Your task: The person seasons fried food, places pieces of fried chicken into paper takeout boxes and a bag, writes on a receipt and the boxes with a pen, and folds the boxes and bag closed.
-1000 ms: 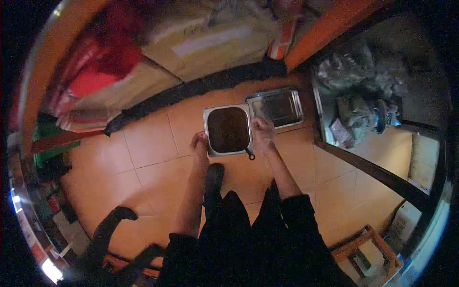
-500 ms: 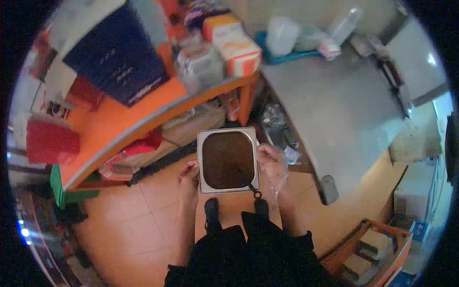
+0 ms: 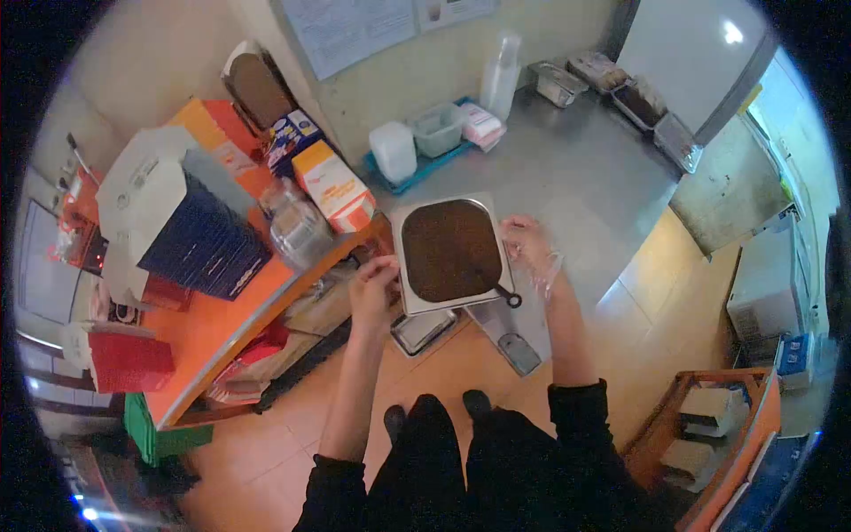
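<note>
Between my two hands is a square metal food pan [image 3: 443, 307] filled with a smooth dark brown mixture [image 3: 448, 244]. My left hand [image 3: 374, 285] has its fingers closed on the pan's left edge. On the opposite edge, my right hand [image 3: 529, 244], in a loose clear plastic glove, grips the pan too. A dark utensil handle [image 3: 504, 292] with a ring at its end sticks out over the near right corner; its other end is sunk in the mixture. The pan is held at the near edge of a steel counter [image 3: 594, 186].
A blue tray [image 3: 425, 171] with plastic tubs stands at the counter's back, beside stacked clear cups [image 3: 502, 75]. Foil containers [image 3: 640, 102] line the far right. At left, an orange shelf [image 3: 226, 310] bears boxes and dark blue cartons [image 3: 204, 235]. A wooden crate [image 3: 700, 377] sits lower right.
The pan has come forward from above the floor to the steel counter's edge, both hands still on it. The view has shifted, bringing more of the counter and wall into sight.
</note>
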`<action>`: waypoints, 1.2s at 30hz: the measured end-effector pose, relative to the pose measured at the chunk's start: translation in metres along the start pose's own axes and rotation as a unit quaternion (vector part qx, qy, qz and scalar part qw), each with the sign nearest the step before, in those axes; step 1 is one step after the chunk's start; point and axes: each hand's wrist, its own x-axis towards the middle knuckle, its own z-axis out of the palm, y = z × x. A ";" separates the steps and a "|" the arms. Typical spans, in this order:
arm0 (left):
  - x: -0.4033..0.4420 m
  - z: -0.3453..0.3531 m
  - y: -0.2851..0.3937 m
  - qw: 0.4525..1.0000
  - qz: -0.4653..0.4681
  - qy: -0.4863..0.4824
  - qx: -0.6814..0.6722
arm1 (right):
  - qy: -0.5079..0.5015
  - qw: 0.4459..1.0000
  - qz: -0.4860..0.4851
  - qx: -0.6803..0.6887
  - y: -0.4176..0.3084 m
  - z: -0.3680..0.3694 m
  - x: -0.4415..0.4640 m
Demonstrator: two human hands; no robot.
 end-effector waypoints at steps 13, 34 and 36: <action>0.097 0.130 -0.089 1.000 -0.029 0.002 0.000 | 0.038 0.958 -0.067 -0.278 0.085 -0.147 0.119; 0.112 0.102 -0.094 0.980 0.165 0.008 0.108 | 0.018 0.996 -0.004 -0.092 0.043 -0.175 0.119; 0.107 0.039 -0.125 0.938 0.284 0.135 0.148 | 0.038 0.992 0.008 -0.119 0.032 -0.173 0.105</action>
